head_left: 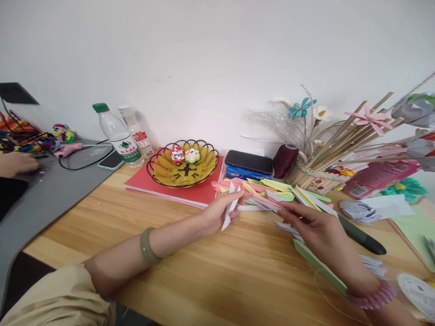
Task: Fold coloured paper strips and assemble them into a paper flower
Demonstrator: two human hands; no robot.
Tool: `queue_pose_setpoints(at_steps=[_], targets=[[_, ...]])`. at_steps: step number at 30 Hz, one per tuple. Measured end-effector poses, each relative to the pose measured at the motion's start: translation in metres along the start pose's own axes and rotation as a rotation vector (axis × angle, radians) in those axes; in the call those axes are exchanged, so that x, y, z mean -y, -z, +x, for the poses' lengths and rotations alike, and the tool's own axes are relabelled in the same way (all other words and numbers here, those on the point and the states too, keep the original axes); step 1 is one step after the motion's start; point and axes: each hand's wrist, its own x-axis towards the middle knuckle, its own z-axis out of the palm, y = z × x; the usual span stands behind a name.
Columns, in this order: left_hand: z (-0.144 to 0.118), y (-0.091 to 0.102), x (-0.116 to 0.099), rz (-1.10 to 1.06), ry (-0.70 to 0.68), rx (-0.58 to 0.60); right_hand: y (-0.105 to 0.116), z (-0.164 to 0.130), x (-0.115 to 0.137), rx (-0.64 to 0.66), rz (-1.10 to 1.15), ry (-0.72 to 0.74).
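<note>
My left hand (215, 213) is closed around a white folded paper piece (229, 214), which stands up between thumb and fingers over the wooden table (217, 276). My right hand (317, 228) has thumb and fingers pinched together at the near edge of a heap of folded paper strips (288, 184) in pink, yellow, green and white. A pinkish folded paper strip (267, 202) runs into its fingertips, and their inner side is partly hidden. A long green folded strip (316, 262) lies under the right wrist.
A yellow woven basket (163, 176) with two paper balls sits on red paper (142, 181). Behind the heap, a phone (249, 161) rests on a blue packet. A bottle (118, 136), stick vase (306, 174) and ribbon spool (418, 290) stand around. Another person's hand (16, 164) is far left.
</note>
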Motion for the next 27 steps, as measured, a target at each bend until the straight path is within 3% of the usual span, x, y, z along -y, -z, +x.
queue_pose_setpoints(at_steps=[4, 8, 12, 19, 27], targets=[[0.000, -0.001, 0.000, -0.095, -0.062, -0.024, -0.012, -0.001, 0.017, 0.215, 0.472, -0.288], [-0.002, -0.005, 0.004, -0.173, -0.096, 0.044, -0.023, -0.005, 0.029, 0.363, 0.704, -0.355], [-0.004, -0.007, 0.010, -0.201, -0.131, 0.155, -0.028, -0.007, 0.034, 0.458, 0.736, -0.366], [-0.006, -0.010, 0.011, -0.207, -0.163, 0.174, -0.033, -0.008, 0.035, 0.475, 0.731, -0.279], [-0.012, -0.015, 0.015, -0.173, -0.098, 0.253, -0.038, -0.012, 0.034, 0.432, 0.504, -0.130]])
